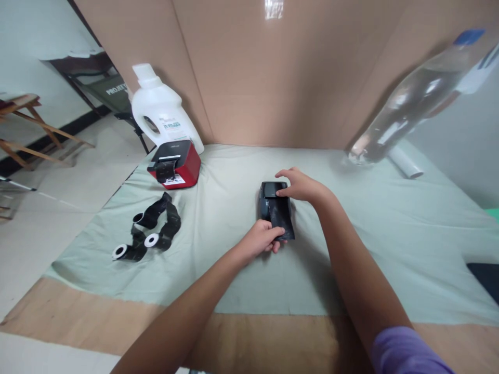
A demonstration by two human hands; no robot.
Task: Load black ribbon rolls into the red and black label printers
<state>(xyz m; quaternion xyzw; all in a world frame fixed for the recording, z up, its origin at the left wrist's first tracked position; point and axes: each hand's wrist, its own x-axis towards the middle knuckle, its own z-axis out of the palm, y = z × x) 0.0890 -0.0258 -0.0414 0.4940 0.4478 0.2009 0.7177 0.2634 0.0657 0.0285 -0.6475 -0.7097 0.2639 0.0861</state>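
A small black printer (275, 189) rests on the cloth in front of me, with a strip of black paper (279, 213) coming out towards me. My left hand (268, 236) is closed on the near end of this strip, thumb on top and fingers underneath. Around the right far corner of the printer is my right hand (298, 184). Its thumb presses on the top cover, while the index finger reaches past the back edge. The other fingers of that hand are partly hidden.
On the left stand a red and black printer (191, 166) and a white jug (159, 104). Several loose black paper rolls (152, 240) lie nearer me. A large clear bottle (409, 104) leans at the right, beside a white tube (405, 163). Cardboard (273, 78) closes off the back.
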